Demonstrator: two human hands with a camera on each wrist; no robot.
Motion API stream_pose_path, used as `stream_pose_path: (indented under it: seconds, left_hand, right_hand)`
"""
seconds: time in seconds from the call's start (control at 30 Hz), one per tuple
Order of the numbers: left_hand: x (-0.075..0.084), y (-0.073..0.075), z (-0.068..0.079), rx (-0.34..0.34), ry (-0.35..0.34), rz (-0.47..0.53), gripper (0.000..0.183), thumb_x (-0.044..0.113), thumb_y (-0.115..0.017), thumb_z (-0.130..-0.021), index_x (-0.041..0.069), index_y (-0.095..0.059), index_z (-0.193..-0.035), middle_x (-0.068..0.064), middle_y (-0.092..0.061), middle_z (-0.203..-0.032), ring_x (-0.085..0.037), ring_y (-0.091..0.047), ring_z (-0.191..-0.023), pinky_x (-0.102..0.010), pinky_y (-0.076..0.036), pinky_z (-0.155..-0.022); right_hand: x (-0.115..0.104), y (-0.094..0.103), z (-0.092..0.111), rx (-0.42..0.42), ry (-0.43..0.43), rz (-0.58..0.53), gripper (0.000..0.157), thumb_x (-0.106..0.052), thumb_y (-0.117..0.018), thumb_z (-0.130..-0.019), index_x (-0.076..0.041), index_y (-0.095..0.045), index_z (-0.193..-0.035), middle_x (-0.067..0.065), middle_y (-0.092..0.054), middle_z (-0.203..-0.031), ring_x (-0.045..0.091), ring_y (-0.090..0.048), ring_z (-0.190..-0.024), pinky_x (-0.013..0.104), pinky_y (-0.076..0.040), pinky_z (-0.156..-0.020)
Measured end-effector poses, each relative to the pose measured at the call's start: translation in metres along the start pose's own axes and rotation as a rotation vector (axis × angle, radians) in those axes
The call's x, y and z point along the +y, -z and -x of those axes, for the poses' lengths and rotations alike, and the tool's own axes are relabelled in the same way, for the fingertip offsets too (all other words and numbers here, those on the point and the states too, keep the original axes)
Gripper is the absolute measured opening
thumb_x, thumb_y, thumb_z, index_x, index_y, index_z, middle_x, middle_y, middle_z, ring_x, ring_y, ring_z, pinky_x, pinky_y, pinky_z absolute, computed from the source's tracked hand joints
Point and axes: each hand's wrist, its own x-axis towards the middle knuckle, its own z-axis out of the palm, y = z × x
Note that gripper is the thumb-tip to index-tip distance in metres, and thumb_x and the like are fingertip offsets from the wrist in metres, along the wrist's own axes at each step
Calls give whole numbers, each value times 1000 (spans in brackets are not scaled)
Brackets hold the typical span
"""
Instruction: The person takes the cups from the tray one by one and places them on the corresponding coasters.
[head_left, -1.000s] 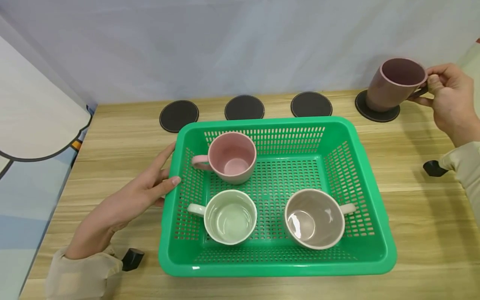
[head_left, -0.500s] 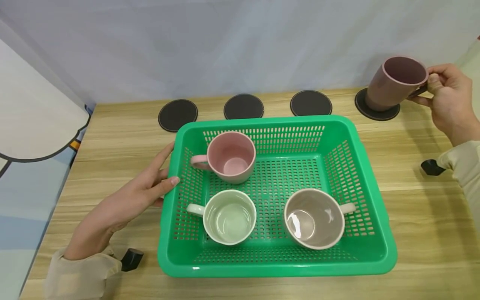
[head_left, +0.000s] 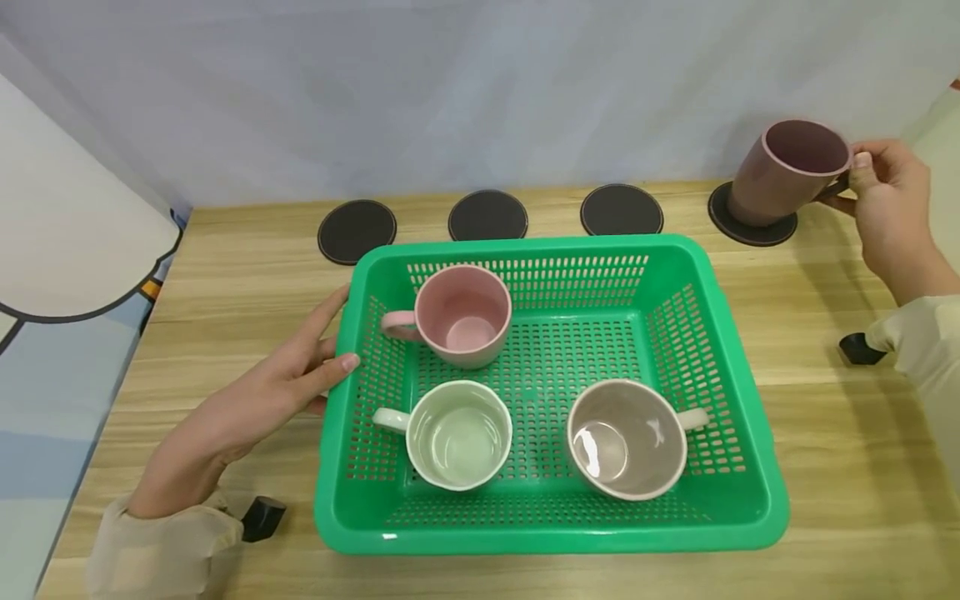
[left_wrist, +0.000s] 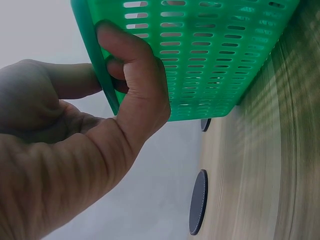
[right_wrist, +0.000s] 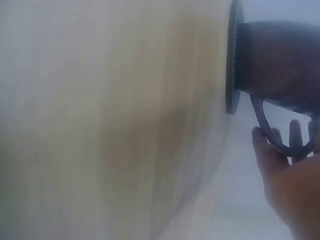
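At the far right of the head view, a dusky purple mug (head_left: 789, 171) stands on a black round coaster (head_left: 752, 233). My right hand (head_left: 896, 212) holds its handle, thumb near the top. In the right wrist view the fingers lie around the mug's handle (right_wrist: 282, 145), and the upper grip is partly cut off. My left hand (head_left: 281, 379) grips the left rim of a green plastic basket (head_left: 555, 537), thumb on the rim and fingers curled beneath it in the left wrist view. Inside the basket sit a pink cup (head_left: 463, 321), a pale green cup (head_left: 459, 437) and a beige cup (head_left: 630, 442).
Three more black coasters line the table's back edge: one left (head_left: 357, 232), one middle (head_left: 488, 215), one right (head_left: 621, 210). The basket's back rim partly covers two of them. Behind the wooden table (head_left: 225, 325) hangs a pale cloth (head_left: 450, 100).
The right hand and wrist have shifted slightly down and left in the head view, still at the mug's handle. The mug stays on its coaster. Left hand and basket have not visibly moved.
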Motion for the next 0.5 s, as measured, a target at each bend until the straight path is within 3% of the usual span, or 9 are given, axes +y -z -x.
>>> stream_pose_path:
  seconds: [0.13,0.23,0.5]
  left_hand:
    - [0,0,-2,0,-1,-3,76,21,-44,-114,43,7,-166,-30,-55,-144,-22,-75,-97,-40,-63,-79]
    - [0,0,-2,5,4,-5,76,21,-44,-114,42,8,-166,-30,-54,-145,-22,-75,-98,-40,-63,-79]
    - [0,0,-2,2,1,0,76,20,-43,-114,42,8,-166,-31,-54,-145,-22,-75,-97,-40,-63,-78]
  right_hand:
    - [-1,1,5,32,52,267,17,-21,-47,-108,-17,-62,-115,-7,-56,-107,0,-61,-93,5,-53,-81]
    - [-3,1,7,42,77,396,20,-20,-46,-109,-20,-61,-123,-12,-56,-114,-5,-60,-97,3,-51,-84]
    - [-7,7,15,66,93,478,28,-16,-51,-109,-17,-62,-135,-16,-57,-124,-5,-59,-114,2,-50,-83]
